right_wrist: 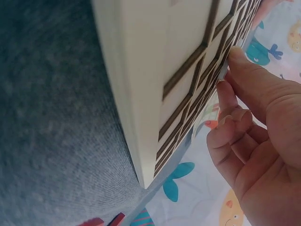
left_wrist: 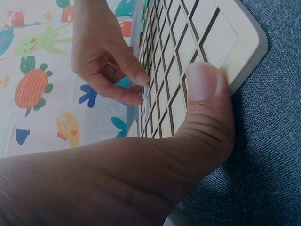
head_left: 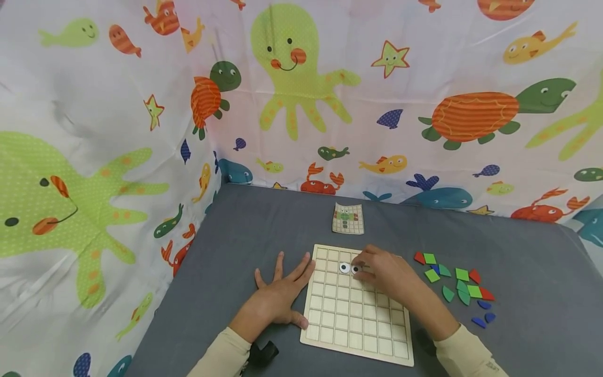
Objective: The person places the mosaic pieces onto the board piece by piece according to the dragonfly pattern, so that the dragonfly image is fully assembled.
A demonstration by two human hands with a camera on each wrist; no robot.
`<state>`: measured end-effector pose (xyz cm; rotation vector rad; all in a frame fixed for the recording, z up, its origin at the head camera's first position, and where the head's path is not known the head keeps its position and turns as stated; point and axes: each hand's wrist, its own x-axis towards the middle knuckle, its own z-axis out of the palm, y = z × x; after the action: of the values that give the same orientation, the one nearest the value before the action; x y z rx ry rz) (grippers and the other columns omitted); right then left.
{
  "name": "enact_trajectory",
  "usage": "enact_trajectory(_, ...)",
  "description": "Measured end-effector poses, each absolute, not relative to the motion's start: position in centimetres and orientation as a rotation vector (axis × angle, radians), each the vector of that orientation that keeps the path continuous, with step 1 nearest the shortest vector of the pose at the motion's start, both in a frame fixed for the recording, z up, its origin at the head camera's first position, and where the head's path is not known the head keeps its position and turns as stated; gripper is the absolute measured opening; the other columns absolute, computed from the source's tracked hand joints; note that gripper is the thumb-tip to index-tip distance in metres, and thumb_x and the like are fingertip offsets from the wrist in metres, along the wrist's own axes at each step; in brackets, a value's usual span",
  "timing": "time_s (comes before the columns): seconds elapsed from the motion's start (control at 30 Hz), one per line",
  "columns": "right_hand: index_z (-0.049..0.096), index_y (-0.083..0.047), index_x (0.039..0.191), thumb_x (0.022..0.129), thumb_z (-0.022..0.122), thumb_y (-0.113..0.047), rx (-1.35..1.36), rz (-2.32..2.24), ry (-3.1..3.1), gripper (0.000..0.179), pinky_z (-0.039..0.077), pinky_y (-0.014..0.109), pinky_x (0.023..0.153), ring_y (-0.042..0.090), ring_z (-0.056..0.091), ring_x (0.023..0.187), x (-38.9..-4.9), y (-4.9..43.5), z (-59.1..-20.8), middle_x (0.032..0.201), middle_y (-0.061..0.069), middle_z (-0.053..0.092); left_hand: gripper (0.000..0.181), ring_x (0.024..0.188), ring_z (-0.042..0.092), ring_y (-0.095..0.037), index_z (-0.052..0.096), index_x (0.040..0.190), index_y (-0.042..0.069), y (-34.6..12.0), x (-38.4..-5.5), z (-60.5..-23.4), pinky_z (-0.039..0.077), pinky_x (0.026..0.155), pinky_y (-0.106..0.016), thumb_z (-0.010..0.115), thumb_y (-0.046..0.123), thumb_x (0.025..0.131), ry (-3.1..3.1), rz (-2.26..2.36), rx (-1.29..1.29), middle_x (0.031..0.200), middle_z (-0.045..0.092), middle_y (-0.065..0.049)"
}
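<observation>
From the head view, we see the left hand (head_left: 278, 299) spread against the left edge of the gridded wooden board (head_left: 360, 357); the right hand (head_left: 383, 272) pinches an eye disc (head_left: 356, 269) beside the white-and-black disc (head_left: 345, 268) lying in its cell. We judge this a placing step, calling next for seating and release. In the left wrist view, the left thumb (left_wrist: 207, 108) rests near the board's corner. In the right wrist view, we cannot make out the pinched disc.

Grid board (head_left: 354, 317) on the counter (head_left: 273, 222) before you, card (head_left: 348, 220) behind it, loose tiles (head_left: 462, 274) to its right, one disc (head_left: 345, 268) on its far half, another disc (head_left: 356, 269) just right, seemingly on it too
</observation>
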<state>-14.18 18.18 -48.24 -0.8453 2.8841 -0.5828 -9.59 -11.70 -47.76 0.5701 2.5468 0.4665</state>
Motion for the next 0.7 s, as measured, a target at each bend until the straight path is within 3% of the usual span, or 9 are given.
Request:
enact_trajectory(0.33, 0.076, -0.015, 0.123, 0.095, 0.083, -0.026, -0.819, -0.548, 2.884, 0.031, 0.059, 0.031, 0.071, 0.012, 0.071, 0.093, -13.7, 19.5, -47.7, 0.112, -0.003, 0.067, 0.13, 0.16, -0.015, -0.047, 0.009, 0.173, 0.033, -11.4, -9.5, -47.5, 0.003, 0.105, -0.094, 0.09, 0.055, 0.073, 2.561, 0.421, 0.535, 0.179, -0.002, 0.01)
enact_trajectory(0.7, 0.075, -0.015, 0.122, 0.095, 0.083, -0.025, -0.635, -0.53, 2.955, 0.031, 0.046, 0.023, 0.055, 0.001, 0.056, 0.071, -11.7, 24.7, -47.1, 0.103, -0.006, 0.068, 0.131, 0.16, -0.016, -0.048, 0.009, 0.173, 0.032, -11.4, -9.5, -47.6, 0.002, 0.105, -0.094, 0.09, 0.055, 0.072, 2.558, 0.425, 0.537, 0.179, -0.002, 0.01)
